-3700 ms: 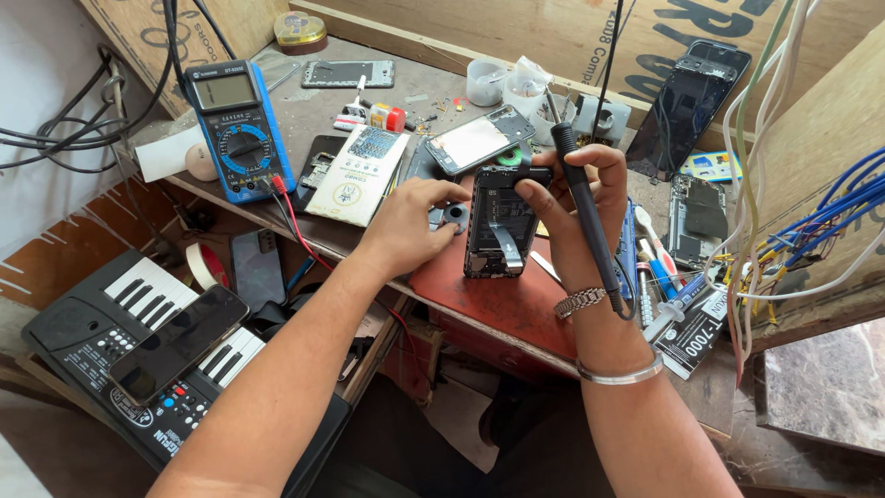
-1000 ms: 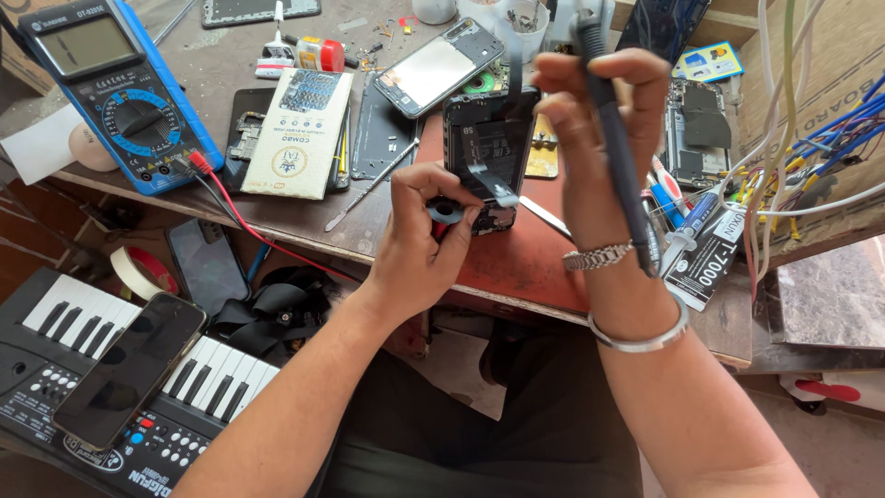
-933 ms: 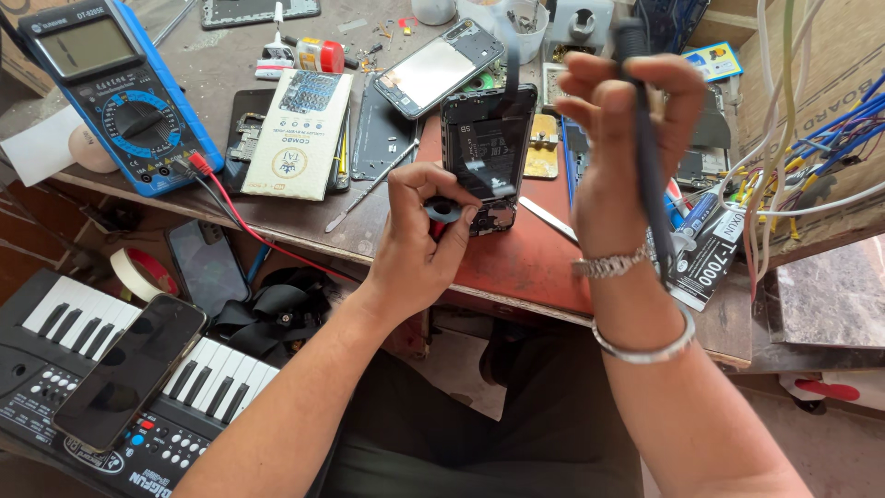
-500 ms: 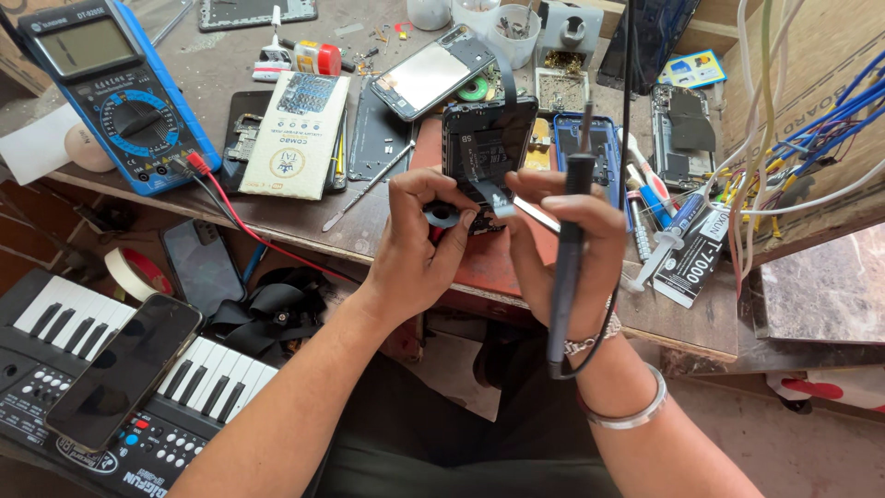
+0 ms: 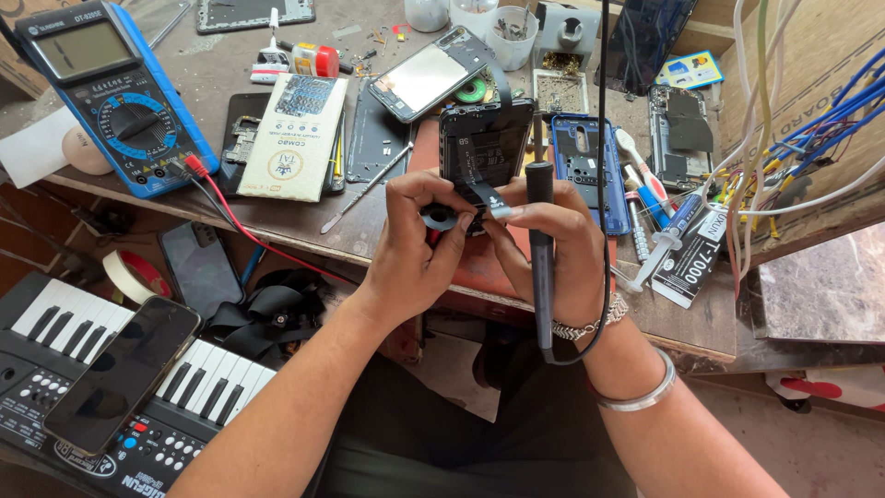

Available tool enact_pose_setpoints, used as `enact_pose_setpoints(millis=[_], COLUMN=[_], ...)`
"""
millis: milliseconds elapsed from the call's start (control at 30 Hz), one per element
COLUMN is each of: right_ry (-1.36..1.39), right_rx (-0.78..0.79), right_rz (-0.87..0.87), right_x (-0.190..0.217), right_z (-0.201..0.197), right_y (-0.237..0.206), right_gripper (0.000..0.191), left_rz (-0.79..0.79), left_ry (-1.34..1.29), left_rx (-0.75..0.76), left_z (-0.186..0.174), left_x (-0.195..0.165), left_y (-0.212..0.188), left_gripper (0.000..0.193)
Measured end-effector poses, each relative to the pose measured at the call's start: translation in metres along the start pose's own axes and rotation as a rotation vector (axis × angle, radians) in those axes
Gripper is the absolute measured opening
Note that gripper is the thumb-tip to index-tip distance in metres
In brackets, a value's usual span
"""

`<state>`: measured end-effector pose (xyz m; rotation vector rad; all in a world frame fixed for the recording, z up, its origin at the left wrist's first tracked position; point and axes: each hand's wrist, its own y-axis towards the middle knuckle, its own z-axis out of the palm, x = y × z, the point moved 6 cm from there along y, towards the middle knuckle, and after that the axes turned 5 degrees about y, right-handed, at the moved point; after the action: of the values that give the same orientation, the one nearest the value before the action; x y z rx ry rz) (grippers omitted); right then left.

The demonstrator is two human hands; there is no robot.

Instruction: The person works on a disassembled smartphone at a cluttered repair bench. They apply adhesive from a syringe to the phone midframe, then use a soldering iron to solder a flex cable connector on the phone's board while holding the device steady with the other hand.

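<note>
Tape roll [image 5: 439, 219] pinched in left hand [image 5: 415, 244]; right hand [image 5: 553, 249] grips soldering iron [image 5: 540, 258], pulling tape strip [image 5: 487, 198].

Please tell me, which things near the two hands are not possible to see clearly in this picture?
- Head view: the lower end of the opened phone is covered by the left hand and right hand.
- The small black ring is half behind the left fingers.
- The soldering iron has its tip against dark phone parts.
</note>
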<state>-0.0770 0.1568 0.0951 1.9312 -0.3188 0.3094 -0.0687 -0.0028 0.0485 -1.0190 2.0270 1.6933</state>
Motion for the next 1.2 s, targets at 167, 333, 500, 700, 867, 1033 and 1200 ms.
enact_pose_setpoints(millis=[167, 333, 500, 700, 867, 1033, 1200], right_ry=[-0.034, -0.042, -0.038, -0.024, 0.035, 0.426, 0.348], right_rx=[0.021, 0.014, 0.034, 0.016, -0.024, -0.079, 0.013], right_rz=[-0.026, 0.006, 0.0, 0.041, 0.029, 0.274, 0.147], right_x=[0.0, -0.001, -0.001, -0.006, -0.012, -0.022, -0.014], right_z=[-0.001, -0.001, -0.005, -0.008, -0.015, -0.039, -0.065], right_y=[0.001, 0.001, 0.002, -0.002, -0.008, -0.029, -0.037], right_gripper=[0.05, 0.047, 0.047, 0.044, 0.041, 0.023, 0.044], left_rz=[-0.009, -0.003, 0.003, 0.003, 0.021, 0.012, 0.104], left_ry=[-0.009, -0.02, -0.004, 0.021, 0.057, 0.074, 0.132], left_rx=[0.0, -0.015, -0.023, -0.023, -0.03, -0.034, -0.004], left_z=[0.0, 0.0, 0.002, 0.002, 0.001, -0.002, -0.005], left_x=[0.0, 0.0, 0.001, 0.001, 0.001, 0.002, -0.001], left_y=[0.0, -0.002, 0.0, -0.001, -0.002, -0.001, 0.001], left_gripper=[0.045, 0.047, 0.052, 0.056, 0.054, 0.055, 0.059])
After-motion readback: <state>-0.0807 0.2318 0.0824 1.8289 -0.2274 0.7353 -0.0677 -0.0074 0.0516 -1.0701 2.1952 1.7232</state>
